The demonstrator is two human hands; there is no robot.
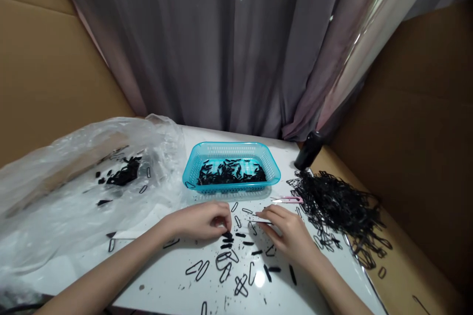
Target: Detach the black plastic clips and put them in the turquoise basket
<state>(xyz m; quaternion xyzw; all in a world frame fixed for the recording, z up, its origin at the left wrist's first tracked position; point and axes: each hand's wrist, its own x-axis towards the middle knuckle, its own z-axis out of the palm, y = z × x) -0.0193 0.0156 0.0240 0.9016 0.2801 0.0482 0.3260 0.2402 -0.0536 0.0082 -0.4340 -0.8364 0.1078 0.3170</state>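
Note:
My left hand (pixel 210 221) is closed in a pinch low over the white table, its fingertips at a small cluster of short black pieces (pixel 226 244). Whether one sits between the fingertips is hidden. To the right, my right hand (pixel 286 229) is closed around a thin pointed metal tool (pixel 263 222), whose tip points left. Flat black loops (pixel 242 285) and short black strips (pixel 274 269) lie scattered below and between the hands. Behind them stands a blue plastic basket (pixel 275 170) containing many small black pieces.
Pink-handled thread snips (pixel 293 200) lie right of the basket. A tangled heap of black loops (pixel 336 206) and a dark bottle (pixel 309 150) occupy the right side. Clear plastic sheeting (pixel 55 197) with black bits covers the left. Cardboard walls (pixel 44 59) and a grey curtain (pixel 207 49) enclose the table.

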